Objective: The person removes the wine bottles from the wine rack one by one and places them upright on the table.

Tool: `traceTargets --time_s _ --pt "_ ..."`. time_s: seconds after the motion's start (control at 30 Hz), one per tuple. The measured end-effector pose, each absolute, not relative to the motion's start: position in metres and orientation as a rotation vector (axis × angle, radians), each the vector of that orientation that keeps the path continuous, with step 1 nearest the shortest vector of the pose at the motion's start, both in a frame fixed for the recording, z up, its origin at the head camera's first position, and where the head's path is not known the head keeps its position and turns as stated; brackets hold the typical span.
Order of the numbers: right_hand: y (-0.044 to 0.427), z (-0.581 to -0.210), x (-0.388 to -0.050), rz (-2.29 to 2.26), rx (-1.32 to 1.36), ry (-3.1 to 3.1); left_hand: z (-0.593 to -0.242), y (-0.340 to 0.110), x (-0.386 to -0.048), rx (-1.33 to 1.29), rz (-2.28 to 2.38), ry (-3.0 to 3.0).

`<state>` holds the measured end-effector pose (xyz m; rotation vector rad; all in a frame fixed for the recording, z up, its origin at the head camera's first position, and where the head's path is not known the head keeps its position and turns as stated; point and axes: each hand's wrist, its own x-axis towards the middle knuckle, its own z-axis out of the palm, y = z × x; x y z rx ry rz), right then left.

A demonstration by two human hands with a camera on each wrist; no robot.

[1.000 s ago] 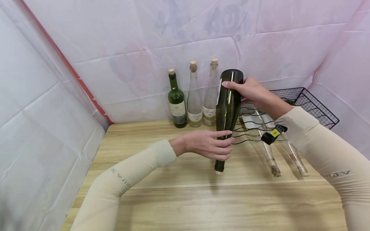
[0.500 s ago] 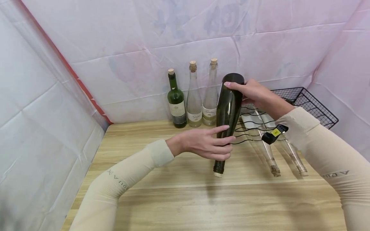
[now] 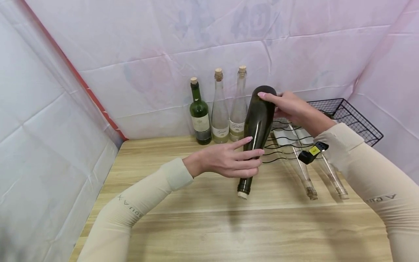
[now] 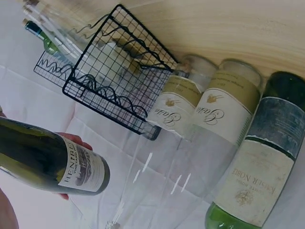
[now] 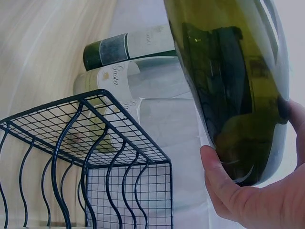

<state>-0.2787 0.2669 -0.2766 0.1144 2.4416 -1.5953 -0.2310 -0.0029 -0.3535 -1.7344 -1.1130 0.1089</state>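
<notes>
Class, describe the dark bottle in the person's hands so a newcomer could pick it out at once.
Start at the wooden table and find the black wire rack at its right. By the rack's left end, the person's right hand grips the dark bottle near its base. Unlike the three upright bottles to its left, it slants neck down.

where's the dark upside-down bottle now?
Head view, right of centre: the dark bottle tilts neck-down over the table, right hand gripping its base end, left hand across it lower, wire rack to its right.
</notes>
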Motion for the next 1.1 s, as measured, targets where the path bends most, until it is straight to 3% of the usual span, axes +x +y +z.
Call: traceTargets --time_s 0.7,1.1 --pt "0.267 -0.290 -0.281 -1.574 0.028 2.434 -0.337 -0.010 -0.221 -1.839 -0.399 -1.331" --pt "0.269 -0.295 -0.279 -1.550 0.018 2.437 -0.327 -0.013 -0.214 -1.752 -0.663 -1.484"
